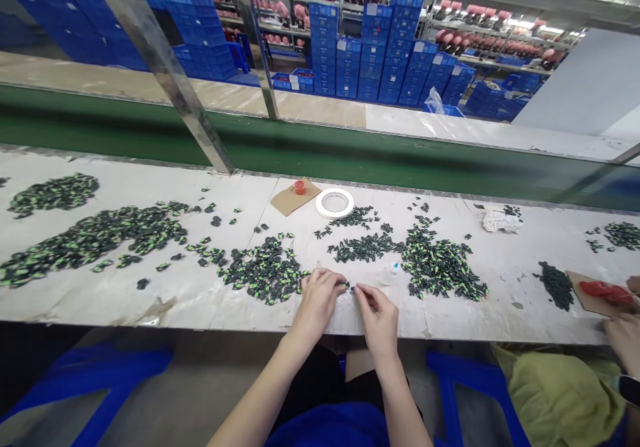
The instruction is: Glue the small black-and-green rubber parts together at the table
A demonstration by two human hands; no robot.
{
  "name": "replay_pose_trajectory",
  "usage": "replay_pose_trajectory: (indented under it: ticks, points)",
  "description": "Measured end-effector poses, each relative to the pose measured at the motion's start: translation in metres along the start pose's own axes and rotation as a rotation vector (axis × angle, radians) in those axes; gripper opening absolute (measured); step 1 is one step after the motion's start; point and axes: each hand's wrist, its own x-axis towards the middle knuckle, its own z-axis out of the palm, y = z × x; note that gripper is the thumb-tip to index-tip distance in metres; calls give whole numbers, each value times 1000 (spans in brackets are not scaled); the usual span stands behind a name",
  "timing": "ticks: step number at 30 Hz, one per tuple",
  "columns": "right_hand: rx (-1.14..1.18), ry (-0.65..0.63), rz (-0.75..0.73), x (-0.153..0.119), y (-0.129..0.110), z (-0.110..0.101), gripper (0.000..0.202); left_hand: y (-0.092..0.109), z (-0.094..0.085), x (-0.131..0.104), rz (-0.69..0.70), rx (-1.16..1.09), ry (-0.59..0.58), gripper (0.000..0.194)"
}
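My left hand is closed in a pinch on a small dark part close to the table's front edge. Just to its right, my right hand pinches another tiny black piece. The two sets of fingertips almost meet; the exact kind of these parts is too small to make out. Beside my left hand lies a heap of black-and-green parts. A small white bottle with a blue tip is near my right hand. Behind the hands is a pile of little black pieces.
A white tape roll and cardboard with a red cap lie farther back. More black-and-green heaps spread both ways. A co-worker's hand is at far right. A metal post rises from the table's back edge.
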Motion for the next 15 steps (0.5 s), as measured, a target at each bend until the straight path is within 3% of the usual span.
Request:
replay_pose_trajectory:
  ticks: [9, 15]
  points:
    - [180, -91, 123, -3, -8, 1, 22, 3, -10, -6, 29, -99, -32, 18]
    - [239, -93, 121, -4, -13, -3, 23, 2, -15, -10, 50, -226, -19, 17]
